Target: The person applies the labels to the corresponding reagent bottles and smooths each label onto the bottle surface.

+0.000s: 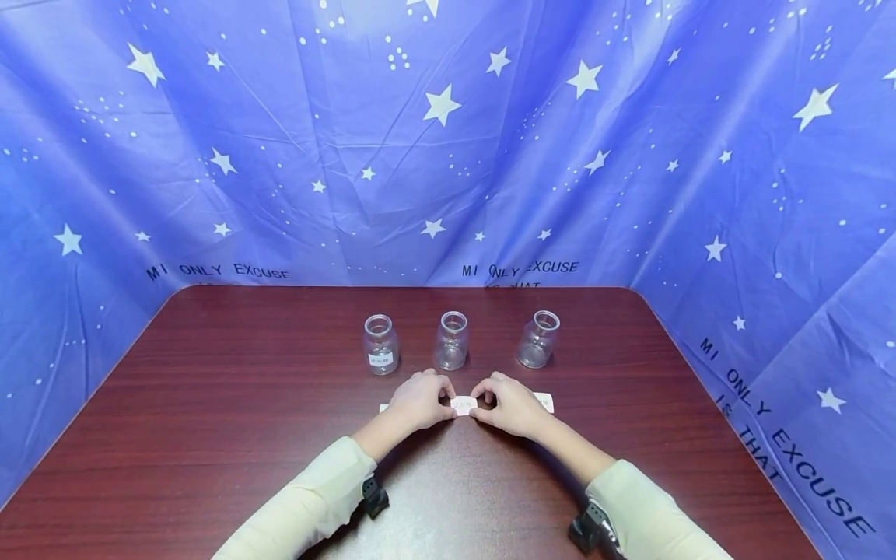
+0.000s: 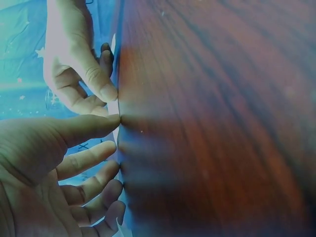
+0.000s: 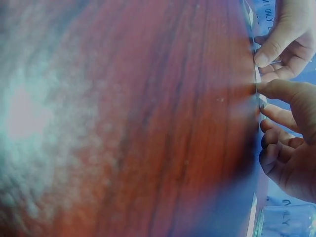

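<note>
A small white paper label (image 1: 463,405) with printed characters lies at the middle of the table. My left hand (image 1: 420,400) holds its left end, bent thumb and forefinger touching the edges. At the opposite end my right hand (image 1: 514,404) holds it the same way. In the left wrist view the left hand's fingertips (image 2: 112,146) reach down to the tabletop, the other fingers loosely spread. The right wrist view has the right hand's thumb (image 3: 271,89) close to the left hand's thumb (image 3: 269,53). Text on the label is too small to read.
Behind the hands stand three open glass jars: a left jar (image 1: 379,334) bearing a white label, a middle jar (image 1: 453,342) and a right jar (image 1: 539,340). White paper pieces show beside the left hand (image 1: 383,408) and behind the right wrist. A star-printed curtain (image 1: 392,155) borders the table (image 1: 175,389).
</note>
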The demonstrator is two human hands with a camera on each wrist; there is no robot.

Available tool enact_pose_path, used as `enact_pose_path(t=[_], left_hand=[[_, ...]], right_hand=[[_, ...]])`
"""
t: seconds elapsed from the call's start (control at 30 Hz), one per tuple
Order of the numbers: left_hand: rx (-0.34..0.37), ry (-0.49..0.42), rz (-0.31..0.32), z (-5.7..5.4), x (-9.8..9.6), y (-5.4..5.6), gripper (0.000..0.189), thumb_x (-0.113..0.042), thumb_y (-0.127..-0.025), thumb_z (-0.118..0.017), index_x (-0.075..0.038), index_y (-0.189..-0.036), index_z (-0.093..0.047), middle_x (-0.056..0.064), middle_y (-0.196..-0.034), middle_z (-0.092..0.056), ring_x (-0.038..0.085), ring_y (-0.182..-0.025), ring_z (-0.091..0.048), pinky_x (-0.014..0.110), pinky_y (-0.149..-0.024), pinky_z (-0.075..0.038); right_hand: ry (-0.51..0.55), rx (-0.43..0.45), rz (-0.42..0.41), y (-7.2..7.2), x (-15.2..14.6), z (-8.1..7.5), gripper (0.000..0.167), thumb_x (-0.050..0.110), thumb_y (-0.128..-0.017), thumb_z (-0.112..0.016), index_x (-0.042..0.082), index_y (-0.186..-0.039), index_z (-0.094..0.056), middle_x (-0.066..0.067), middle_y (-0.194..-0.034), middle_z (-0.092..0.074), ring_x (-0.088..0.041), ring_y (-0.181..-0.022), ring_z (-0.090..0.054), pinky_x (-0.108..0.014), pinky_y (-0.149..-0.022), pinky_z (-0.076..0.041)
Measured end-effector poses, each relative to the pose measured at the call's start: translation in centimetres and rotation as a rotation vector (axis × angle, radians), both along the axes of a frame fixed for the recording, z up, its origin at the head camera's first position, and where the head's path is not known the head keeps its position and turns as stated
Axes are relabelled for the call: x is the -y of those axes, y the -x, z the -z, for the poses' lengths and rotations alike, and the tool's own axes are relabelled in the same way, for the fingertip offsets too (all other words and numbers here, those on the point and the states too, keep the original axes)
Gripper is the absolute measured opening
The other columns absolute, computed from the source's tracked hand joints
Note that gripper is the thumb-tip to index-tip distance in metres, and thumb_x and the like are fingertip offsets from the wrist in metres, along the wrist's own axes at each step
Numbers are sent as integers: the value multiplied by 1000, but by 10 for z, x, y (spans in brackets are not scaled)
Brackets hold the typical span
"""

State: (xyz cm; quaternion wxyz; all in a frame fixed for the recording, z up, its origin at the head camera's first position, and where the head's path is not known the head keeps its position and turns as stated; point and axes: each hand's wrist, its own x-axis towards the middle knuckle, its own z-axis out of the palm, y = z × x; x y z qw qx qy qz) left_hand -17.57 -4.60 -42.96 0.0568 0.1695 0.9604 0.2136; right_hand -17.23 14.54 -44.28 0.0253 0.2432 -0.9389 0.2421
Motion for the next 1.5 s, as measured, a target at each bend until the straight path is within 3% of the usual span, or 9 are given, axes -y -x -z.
enact_pose_path(t=[0.27,0.47,0.73,1.03,1.33,1.5], left_hand=[[-10,-92,22,-3,5,1,20,-28,-72,-76,-17,-87,-67,-4,-84,-60,10,-78,-57,27,-67,-45],[53,-227,16,-9,12,4,16,-27,-75,-74,-16,-84,-67,-7,-78,-65,5,-73,-57,24,-68,-45],[128,-356,66,-7,19,5,10,-25,-82,-68,-15,-81,-70,-7,-75,-66,4,-70,-52,22,-67,-44],[172,-420,92,-6,23,5,13,-23,-86,-64,-12,-84,-71,0,-76,-69,3,-64,-56,23,-70,-46],[198,-513,103,-3,23,4,14,-17,-86,-60,-6,-86,-69,10,-80,-70,15,-65,-64,22,-68,-47],[213,-565,77,-3,22,3,17,-14,-83,-58,-1,-87,-68,15,-79,-68,21,-64,-65,22,-64,-48]], right_hand=[[64,-9,-8,0,-3,-2,16,25,-75,-76,17,-86,-67,5,-74,-53,-3,-64,-44,-17,-58,-37],[135,-14,-6,2,-7,-6,15,22,-75,-76,16,-86,-68,5,-73,-54,-2,-62,-43,-17,-55,-37],[197,-20,9,2,-8,-10,16,20,-75,-76,14,-88,-69,5,-74,-55,-2,-63,-43,-17,-54,-37],[241,-22,22,0,-6,-13,19,18,-74,-77,13,-90,-69,3,-75,-57,-2,-61,-44,-17,-53,-38],[260,-14,24,-1,-4,-14,19,16,-74,-77,13,-91,-69,2,-76,-57,-2,-60,-44,-17,-53,-39],[296,-36,31,-2,-3,-14,22,14,-75,-76,11,-94,-69,1,-77,-60,0,-57,-43,-18,-51,-40]])
